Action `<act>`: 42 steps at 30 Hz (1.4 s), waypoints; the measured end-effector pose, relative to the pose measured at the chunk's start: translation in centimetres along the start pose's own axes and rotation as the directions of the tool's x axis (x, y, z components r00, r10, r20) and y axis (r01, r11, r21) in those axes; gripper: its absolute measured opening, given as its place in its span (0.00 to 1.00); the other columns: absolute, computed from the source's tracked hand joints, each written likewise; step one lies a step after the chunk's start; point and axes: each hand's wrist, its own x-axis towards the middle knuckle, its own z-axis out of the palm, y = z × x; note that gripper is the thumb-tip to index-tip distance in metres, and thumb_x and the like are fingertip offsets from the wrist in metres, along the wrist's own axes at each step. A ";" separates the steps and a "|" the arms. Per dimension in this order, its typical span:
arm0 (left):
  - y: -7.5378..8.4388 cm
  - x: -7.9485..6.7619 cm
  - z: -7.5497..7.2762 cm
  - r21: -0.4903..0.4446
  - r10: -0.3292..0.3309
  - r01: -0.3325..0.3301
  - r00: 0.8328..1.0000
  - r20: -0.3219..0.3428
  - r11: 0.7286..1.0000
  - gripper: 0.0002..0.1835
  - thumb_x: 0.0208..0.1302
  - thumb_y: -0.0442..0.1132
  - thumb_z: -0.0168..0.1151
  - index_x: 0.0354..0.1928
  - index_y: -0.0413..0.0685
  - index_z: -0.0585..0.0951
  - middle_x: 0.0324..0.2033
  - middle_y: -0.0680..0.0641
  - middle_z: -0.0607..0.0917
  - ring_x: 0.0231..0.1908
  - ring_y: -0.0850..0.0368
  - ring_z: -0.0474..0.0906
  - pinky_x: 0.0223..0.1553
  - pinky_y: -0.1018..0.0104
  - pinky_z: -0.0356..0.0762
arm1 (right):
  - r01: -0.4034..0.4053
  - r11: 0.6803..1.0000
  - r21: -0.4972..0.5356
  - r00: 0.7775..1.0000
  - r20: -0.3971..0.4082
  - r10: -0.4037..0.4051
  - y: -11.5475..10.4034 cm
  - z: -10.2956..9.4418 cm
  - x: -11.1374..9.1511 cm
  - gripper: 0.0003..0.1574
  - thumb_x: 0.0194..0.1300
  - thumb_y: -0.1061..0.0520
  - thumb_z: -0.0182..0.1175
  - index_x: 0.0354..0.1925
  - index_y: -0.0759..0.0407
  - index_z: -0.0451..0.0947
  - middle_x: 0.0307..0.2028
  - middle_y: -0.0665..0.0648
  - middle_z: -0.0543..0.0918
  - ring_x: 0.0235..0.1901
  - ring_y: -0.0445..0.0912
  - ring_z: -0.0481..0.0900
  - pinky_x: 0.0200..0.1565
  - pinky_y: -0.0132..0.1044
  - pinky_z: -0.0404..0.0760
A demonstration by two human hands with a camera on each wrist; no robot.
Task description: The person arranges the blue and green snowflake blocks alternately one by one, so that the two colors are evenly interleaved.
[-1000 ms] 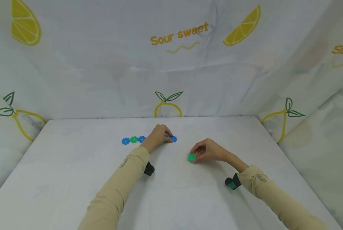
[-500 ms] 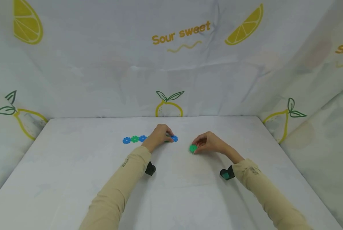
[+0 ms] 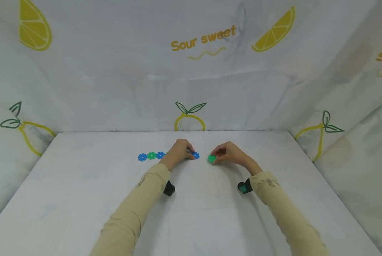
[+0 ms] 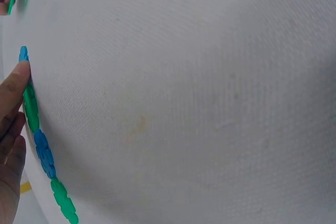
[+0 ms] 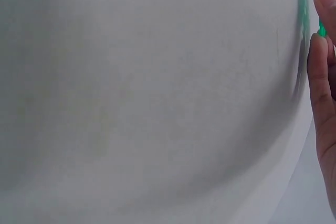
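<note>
A row of interlocking snowflake discs, alternating blue and green, lies along the back of the table, with a blue disc at its left end. My left hand pinches the row near its right end, by the last blue disc, and hides the middle discs in the head view. In the left wrist view, a green disc and a blue disc run edge to edge below the thumb. My right hand pinches a separate green disc between thumb and fingers, tilted up, a short gap right of the row.
The white cloth-covered table ends at a back edge just beyond the hands. Behind it hangs a white curtain printed with lemons. A small black wrist camera hangs under the left cuff, and another camera under the right.
My right hand has carried the green disc away from me toward the back of the table, level with the row's right end. The left hand has kept its hold in place.
</note>
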 end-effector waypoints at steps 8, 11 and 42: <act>-0.1 0.1 0.1 0.006 0.001 -0.001 1.000 -0.008 1.000 0.11 0.53 0.35 0.72 0.39 0.42 0.86 0.43 0.46 0.84 0.51 0.52 0.76 0.56 0.62 0.72 | -0.054 0.997 -0.053 0.998 -0.016 0.053 -0.4 0.2 1.6 0.17 0.52 0.64 0.72 0.41 0.67 0.83 0.36 0.58 0.86 0.34 0.44 0.79 0.40 0.29 0.79; 0.0 0.0 0.1 0.009 0.008 -0.008 1.000 -0.007 1.000 0.11 0.54 0.35 0.72 0.40 0.41 0.86 0.43 0.46 0.85 0.51 0.52 0.77 0.56 0.62 0.72 | -0.057 0.996 -0.074 0.998 -0.010 0.057 -0.6 0.3 2.1 0.16 0.52 0.64 0.72 0.41 0.68 0.83 0.36 0.58 0.86 0.34 0.44 0.80 0.40 0.32 0.80; -0.1 0.4 0.2 0.017 0.005 -0.005 1.000 -0.004 1.000 0.11 0.53 0.36 0.72 0.40 0.42 0.87 0.43 0.47 0.85 0.52 0.52 0.76 0.57 0.61 0.71 | -0.084 0.990 -0.117 0.996 0.013 0.086 -1.5 0.8 3.1 0.11 0.55 0.67 0.68 0.39 0.70 0.83 0.36 0.61 0.86 0.34 0.46 0.82 0.40 0.35 0.82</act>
